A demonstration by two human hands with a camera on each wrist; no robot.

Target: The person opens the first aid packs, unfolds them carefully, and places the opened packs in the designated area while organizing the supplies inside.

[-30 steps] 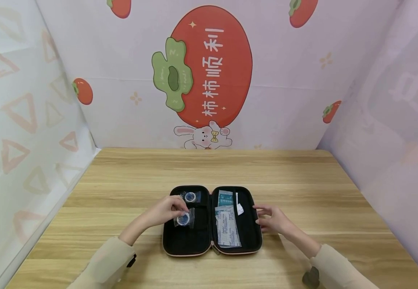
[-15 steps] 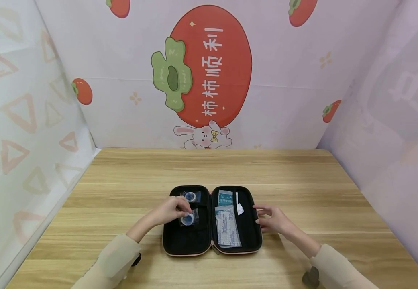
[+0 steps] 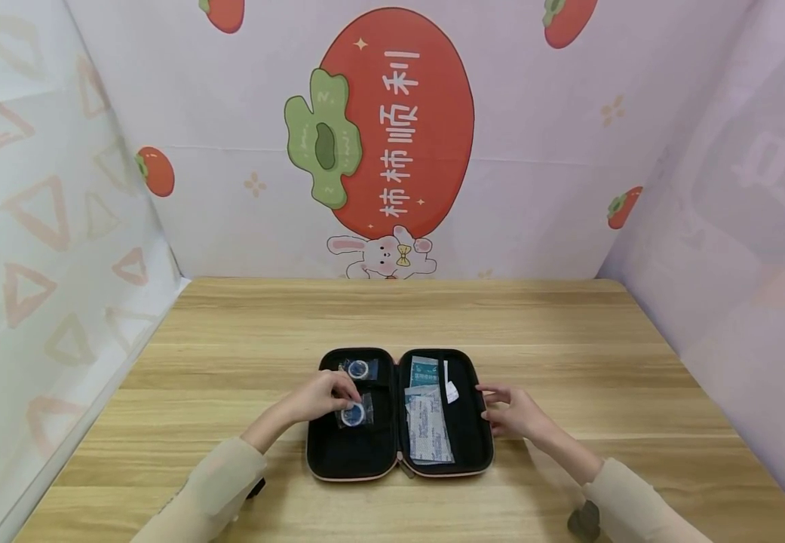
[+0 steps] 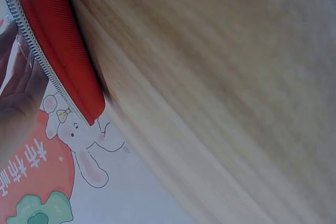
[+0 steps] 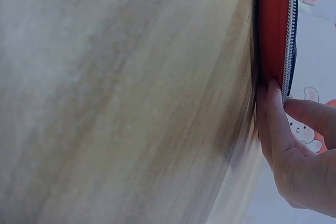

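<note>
An open black-lined zip case (image 3: 351, 461) lies on the table, its red shell (image 4: 65, 40) and zipper teeth showing in the wrist views. My left hand (image 3: 322, 396) reaches over the left half, fingertips pinching a round blue-and-white roll (image 3: 353, 415) in a clear wrapper. Behind it, a second wrapped roll (image 3: 358, 369) sits in the same half. My right hand (image 3: 513, 413) holds the case's right edge; in the right wrist view its fingers (image 5: 275, 116) lie on the red side and the thumb meets the zipper rim.
Flat paper packets (image 3: 427, 430) and a teal packet (image 3: 424, 371) lie in the right half, under a black strap (image 3: 442, 385). A small white piece (image 3: 452, 391) is right of the strap. The wooden table (image 3: 392, 313) ends at a printed backdrop (image 3: 535, 151).
My left hand has moved slightly right with the wrapped roll, mostly between the first two frames. My right hand and the case have stayed in place.
</note>
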